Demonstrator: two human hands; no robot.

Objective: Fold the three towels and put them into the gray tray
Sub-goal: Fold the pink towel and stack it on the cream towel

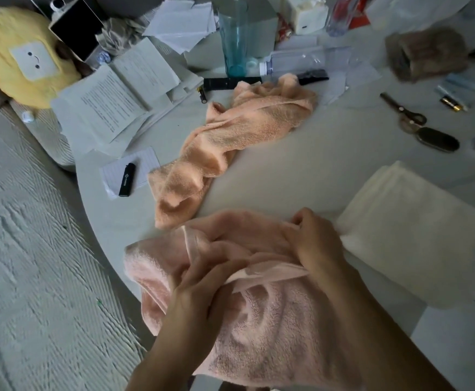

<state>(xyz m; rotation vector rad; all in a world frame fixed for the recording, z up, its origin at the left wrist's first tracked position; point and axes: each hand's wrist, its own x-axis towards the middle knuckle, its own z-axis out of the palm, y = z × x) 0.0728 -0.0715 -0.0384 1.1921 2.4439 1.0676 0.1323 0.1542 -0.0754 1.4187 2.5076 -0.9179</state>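
Note:
A crumpled pink towel point(261, 320) lies at the near edge of the white table point(301, 170). My left hand point(199, 289) pinches its hem near the middle, and my right hand point(318, 244) grips a bunched edge on the towel's right side. A peach towel point(230, 136) lies loose and rumpled across the table's middle. A white towel point(408, 221), folded flat, rests at the right, touching the pink one. No gray tray shows in view.
Papers point(112, 105), a black lighter point(126, 179), a tall glass point(233, 38), a plastic bottle point(301, 62), scissors point(402, 111), batteries and a key fob point(439, 139) crowd the far table. A yellow plush point(19, 57) sits far left. Pale floor lies left.

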